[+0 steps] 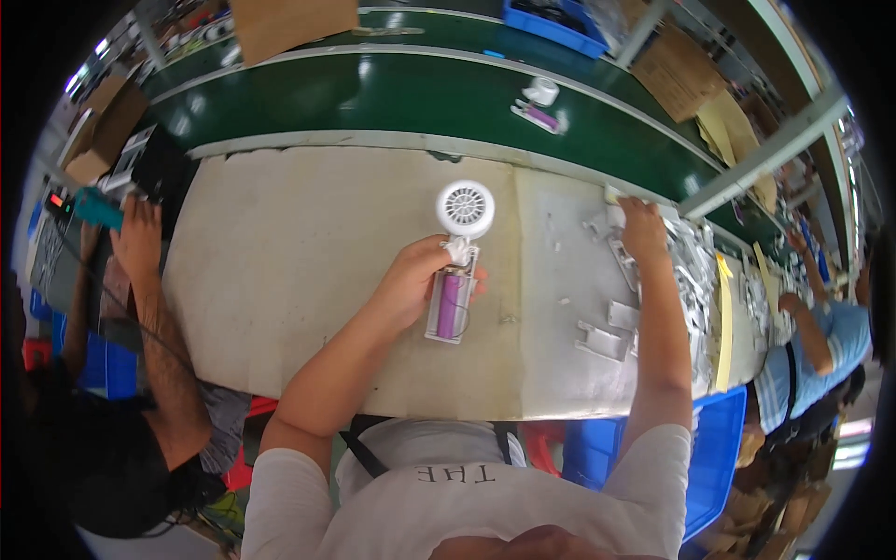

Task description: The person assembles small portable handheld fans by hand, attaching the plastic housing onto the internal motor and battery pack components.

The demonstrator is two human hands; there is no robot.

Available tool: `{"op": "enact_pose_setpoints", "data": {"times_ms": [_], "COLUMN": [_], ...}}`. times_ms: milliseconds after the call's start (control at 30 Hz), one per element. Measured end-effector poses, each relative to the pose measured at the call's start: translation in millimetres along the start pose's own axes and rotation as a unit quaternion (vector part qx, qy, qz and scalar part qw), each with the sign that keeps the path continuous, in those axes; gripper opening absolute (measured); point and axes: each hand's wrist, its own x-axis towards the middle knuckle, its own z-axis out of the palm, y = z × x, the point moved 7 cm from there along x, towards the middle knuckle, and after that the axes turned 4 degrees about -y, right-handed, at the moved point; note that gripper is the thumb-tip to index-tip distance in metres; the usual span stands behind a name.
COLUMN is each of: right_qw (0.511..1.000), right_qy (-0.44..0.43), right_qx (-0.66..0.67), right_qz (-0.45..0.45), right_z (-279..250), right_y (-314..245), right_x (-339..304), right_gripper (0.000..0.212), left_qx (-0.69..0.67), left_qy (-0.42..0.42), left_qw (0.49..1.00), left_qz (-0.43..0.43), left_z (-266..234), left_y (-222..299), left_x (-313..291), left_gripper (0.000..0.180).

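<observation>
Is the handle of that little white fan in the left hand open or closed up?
Open: no cover hides the upward side of the white handle, so the purple cylinder inside shows.

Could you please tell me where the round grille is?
In the head view, the round grille is above centre, beyond and right of the left hand.

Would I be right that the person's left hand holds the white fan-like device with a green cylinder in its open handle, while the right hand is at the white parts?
Not quite: the head view shows the cylinder in the open handle is purple, not green; the rest stands.
</observation>
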Motion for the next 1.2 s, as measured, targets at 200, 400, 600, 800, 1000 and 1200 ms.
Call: {"op": "enact_pose_setpoints", "data": {"times_ms": [200,400,600,800,1000,1200], "right_qw": [0.996,0.941,0.887,0.934,0.928,0.894], "right_qy": [-0.059,-0.015,-0.058,-0.042,-0.032,0.101], "right_qx": [-0.055,0.221,0.267,0.337,0.371,0.414], "right_qz": [-0.030,-0.257,-0.373,-0.112,0.002,-0.135], "right_z": [-8,-69,-56,-65,-32,-123], "right_y": [3,-131,-157,-156,-160,-199], "right_x": [12,-42,-79,-70,-74,-73], "right_gripper": [0.041,0.042,0.040,0.034,0.062,0.062], "left_qx": [-0.022,0.027,-0.018,-0.046,-0.143,-0.173], "left_qy": [0.025,0.070,0.097,0.110,0.091,0.095], "left_qw": [0.999,0.996,0.990,0.979,0.964,0.959], "left_qz": [0.023,0.042,0.101,0.163,0.204,0.205], "left_z": [-12,-23,-25,-32,-28,-23], "left_y": [2,11,20,23,18,9], "left_x": [4,1,2,2,0,0], "left_gripper": [0.032,0.031,0.027,0.032,0.034,0.034]}}
